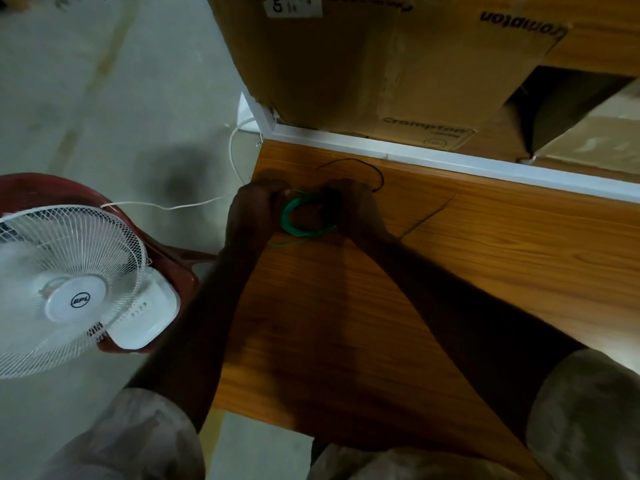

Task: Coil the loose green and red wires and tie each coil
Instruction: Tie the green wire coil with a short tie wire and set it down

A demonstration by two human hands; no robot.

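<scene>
Head view: left hand (pixel 258 206) and right hand (pixel 349 202) grasp green wire coil (pixel 294 220) over bench (pixel 485 258); fingers curled round it. Next likely tying coil.

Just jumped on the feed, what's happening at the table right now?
A person is holding a green wire coil over the wooden table, left hand gripping one side and right hand the other. A loose green tail hangs out below the coil. A thin dark wire lies just beyond the hands. No red wire is in view.
</scene>
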